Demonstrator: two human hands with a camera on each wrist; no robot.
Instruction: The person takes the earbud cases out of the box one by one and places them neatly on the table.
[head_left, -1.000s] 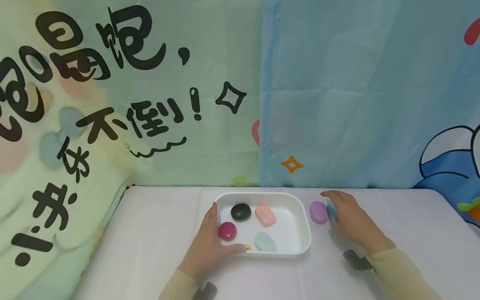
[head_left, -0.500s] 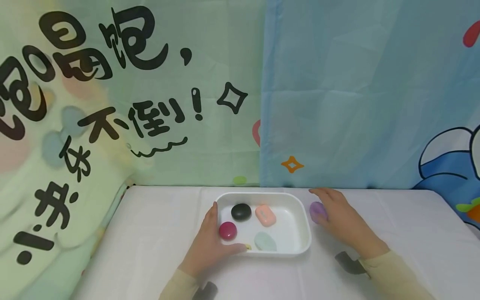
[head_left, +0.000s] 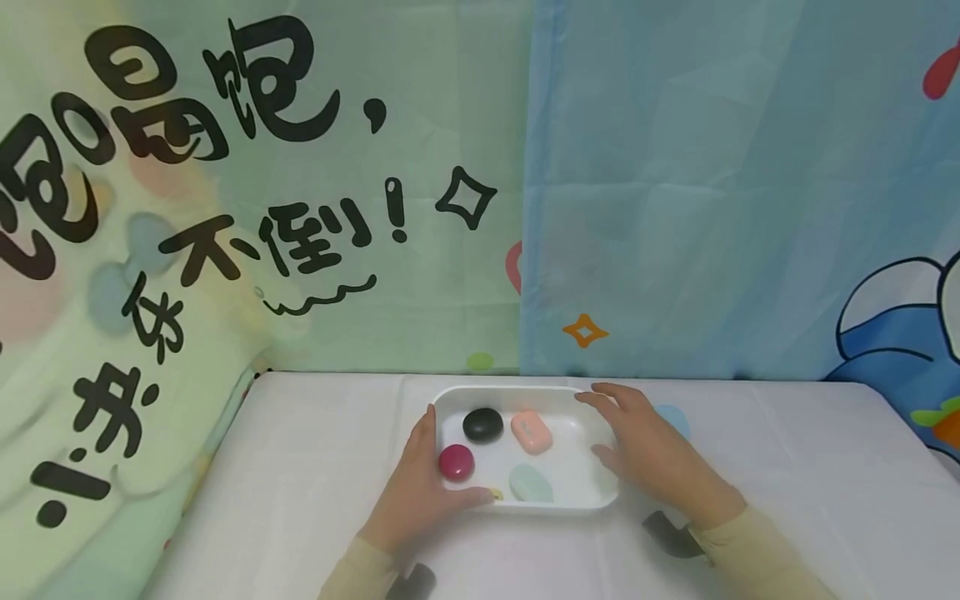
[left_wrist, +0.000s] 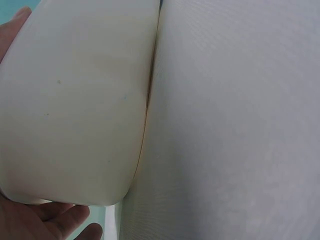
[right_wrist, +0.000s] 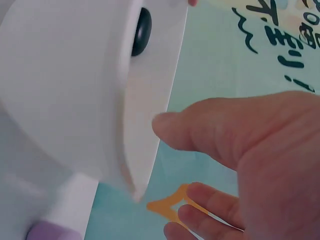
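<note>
A white tray (head_left: 577, 500) lies on the white-covered table with several small rounded pieces in it. My left hand (head_left: 427, 487) grips its near left corner, fingers along the left wall and thumb over the front rim. Inside are a black oval piece (head_left: 483, 425), a pink rounded block (head_left: 532, 432), a dark red round piece (head_left: 456, 462), a pale green oval (head_left: 531, 482) and a bit of yellow (head_left: 497, 494) by the left thumb. My right hand (head_left: 648, 450) hovers at the tray's right end, fingers spread and holding nothing, thumb close to the rim.
A light blue oval (head_left: 673, 419) lies behind the right hand. In the right wrist view a purple piece (right_wrist: 55, 232) rests beside the tray; the hand hides it from the head view. Printed curtains (head_left: 675, 208) stand along the table's back edge.
My right hand has moved left, from beside the blue oval, past the purple piece, to the tray's right end. The blue oval now shows behind it. My left hand has stayed on the tray.
</note>
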